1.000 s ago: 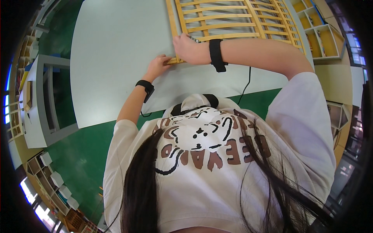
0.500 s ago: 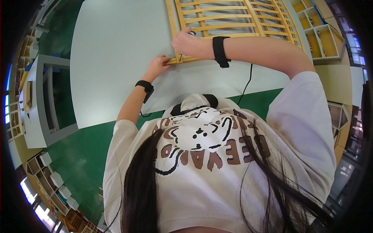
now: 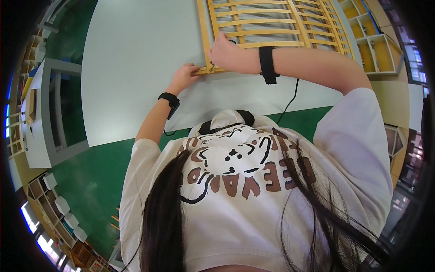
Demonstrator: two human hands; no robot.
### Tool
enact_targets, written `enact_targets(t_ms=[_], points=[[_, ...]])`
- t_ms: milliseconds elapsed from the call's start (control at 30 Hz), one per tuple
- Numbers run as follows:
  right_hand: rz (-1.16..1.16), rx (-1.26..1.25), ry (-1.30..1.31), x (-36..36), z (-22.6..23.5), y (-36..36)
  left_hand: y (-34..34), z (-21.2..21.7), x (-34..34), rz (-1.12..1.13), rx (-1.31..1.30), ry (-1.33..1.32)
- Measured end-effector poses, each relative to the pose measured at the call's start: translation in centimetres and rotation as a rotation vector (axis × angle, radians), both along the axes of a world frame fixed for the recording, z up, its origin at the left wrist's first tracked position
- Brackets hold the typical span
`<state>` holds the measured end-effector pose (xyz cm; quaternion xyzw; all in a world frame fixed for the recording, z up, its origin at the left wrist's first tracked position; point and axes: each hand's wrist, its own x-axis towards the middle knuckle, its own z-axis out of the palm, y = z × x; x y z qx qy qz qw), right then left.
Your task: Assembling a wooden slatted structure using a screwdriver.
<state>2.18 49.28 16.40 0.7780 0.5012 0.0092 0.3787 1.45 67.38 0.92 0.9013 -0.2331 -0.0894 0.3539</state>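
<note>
Wooden slatted frame (image 3: 276, 27) under left hand (image 3: 183, 77), right hand (image 3: 225, 53) fisted.

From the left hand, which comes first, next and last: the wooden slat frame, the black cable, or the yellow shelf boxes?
1. Wooden slat frame: touching the left hand.
2. Black cable: to the right, on the table.
3. Yellow shelf boxes: far right.

Pale wooden slatted frame (image 3: 272, 27) – lying flat on table, near corner seemingly under both hands.
</note>
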Motion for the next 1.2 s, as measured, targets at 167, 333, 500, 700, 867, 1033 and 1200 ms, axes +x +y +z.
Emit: enact_targets(t_ms=[167,333,500,700,867,1033,1200], points=[[0.230,-0.132,-0.207,-1.2,0.6,0.3,0.0,-0.3,-0.1,-0.005,-0.018,-0.006],[0.254,0.254,-0.078,0.1,0.5,-0.7,0.0,-0.5,0.1,0.012,0.027,0.027],[0.079,0.247,-0.048,0.0,-0.2,0.1,0.1,-0.7,0.3,0.007,0.027,0.046],[0.157,0.362,-0.008,-0.9,1.1,1.1,0.2,-0.9,0.2,-0.001,-0.015,0.022],[0.227,0.335,-0.238,-1.4,0.2,1.0,-0.1,-0.5,0.2,0.013,-0.040,0.019],[0.279,0.248,-0.214,-1.1,0.4,0.9,0.0,-0.6,0.3,0.002,-0.028,0.009],[0.380,0.085,-0.193,-0.8,1.4,0.7,0.0,-0.4,0.1,0.008,-0.056,0.012]])
